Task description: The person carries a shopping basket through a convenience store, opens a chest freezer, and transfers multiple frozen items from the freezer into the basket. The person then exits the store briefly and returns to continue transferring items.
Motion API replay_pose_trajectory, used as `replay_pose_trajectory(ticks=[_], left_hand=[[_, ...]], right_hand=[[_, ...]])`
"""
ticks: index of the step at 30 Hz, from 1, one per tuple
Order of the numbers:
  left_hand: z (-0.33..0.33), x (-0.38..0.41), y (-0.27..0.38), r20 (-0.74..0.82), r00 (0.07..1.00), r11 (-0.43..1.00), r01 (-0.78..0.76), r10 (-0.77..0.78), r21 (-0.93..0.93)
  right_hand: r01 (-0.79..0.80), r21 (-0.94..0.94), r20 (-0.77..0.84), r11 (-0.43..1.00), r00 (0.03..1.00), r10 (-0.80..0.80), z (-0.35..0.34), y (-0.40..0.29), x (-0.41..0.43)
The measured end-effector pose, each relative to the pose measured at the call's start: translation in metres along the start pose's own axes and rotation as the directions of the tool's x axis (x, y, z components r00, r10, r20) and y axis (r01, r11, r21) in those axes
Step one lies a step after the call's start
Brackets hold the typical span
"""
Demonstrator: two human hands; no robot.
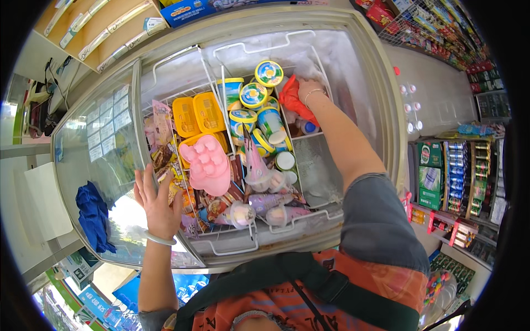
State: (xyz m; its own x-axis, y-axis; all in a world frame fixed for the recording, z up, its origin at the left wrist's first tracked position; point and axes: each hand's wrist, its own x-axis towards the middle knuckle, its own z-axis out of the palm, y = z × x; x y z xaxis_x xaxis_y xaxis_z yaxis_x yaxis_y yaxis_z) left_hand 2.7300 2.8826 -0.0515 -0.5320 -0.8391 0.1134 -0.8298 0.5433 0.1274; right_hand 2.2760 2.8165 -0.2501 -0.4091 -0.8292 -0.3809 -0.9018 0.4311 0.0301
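Observation:
An ice cream chest freezer stands before me. My right hand reaches into its far right part with a red cloth in its grip, near the frosted wall. My left hand rests on the edge of the sliding glass lid, its fingers spread. Between my hands, wire baskets hold ice cream tubs with blue and yellow lids, yellow plastic boxes, a pink paw-shaped mould and cone ice creams with clear domes.
A blue cloth lies on the glass lid at left. A wooden shelf rack stands beyond the freezer. Snack racks and shelves of drink cans stand at right, with several bottles beside the freezer.

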Motion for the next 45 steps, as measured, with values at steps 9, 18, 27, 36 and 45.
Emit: replay_pose_trajectory(ticks=[9, 18, 27, 36, 45], left_hand=[[0.004, 0.000, -0.001, -0.012, 0.999, 0.999, 0.048, -0.049, -0.016], [0.007, 0.002, -0.005, -0.018, 0.998, 0.997, 0.056, -0.057, -0.051], [0.007, 0.003, -0.006, -0.049, 0.998, 0.997, 0.034, -0.038, -0.073], [0.007, 0.002, -0.004, -0.054, 0.997, 0.996, 0.046, -0.050, -0.080], [0.010, 0.001, -0.005, -0.051, 0.999, 0.996, 0.010, -0.014, -0.085]], right_hand=[[-0.127, -0.102, 0.636, 0.987, 0.755, 0.162, -0.056, -0.010, 0.035], [-0.036, -0.095, -0.012, 0.995, 0.999, 0.035, -0.025, -0.008, 0.013], [0.262, 0.273, -0.282, 0.926, 0.942, -0.183, -0.002, 0.017, -0.086], [0.259, 0.000, -0.740, 0.966, 0.649, -0.174, -0.029, 0.007, -0.049], [0.061, -0.091, -0.457, 0.994, 0.884, -0.096, 0.042, 0.034, 0.008]])
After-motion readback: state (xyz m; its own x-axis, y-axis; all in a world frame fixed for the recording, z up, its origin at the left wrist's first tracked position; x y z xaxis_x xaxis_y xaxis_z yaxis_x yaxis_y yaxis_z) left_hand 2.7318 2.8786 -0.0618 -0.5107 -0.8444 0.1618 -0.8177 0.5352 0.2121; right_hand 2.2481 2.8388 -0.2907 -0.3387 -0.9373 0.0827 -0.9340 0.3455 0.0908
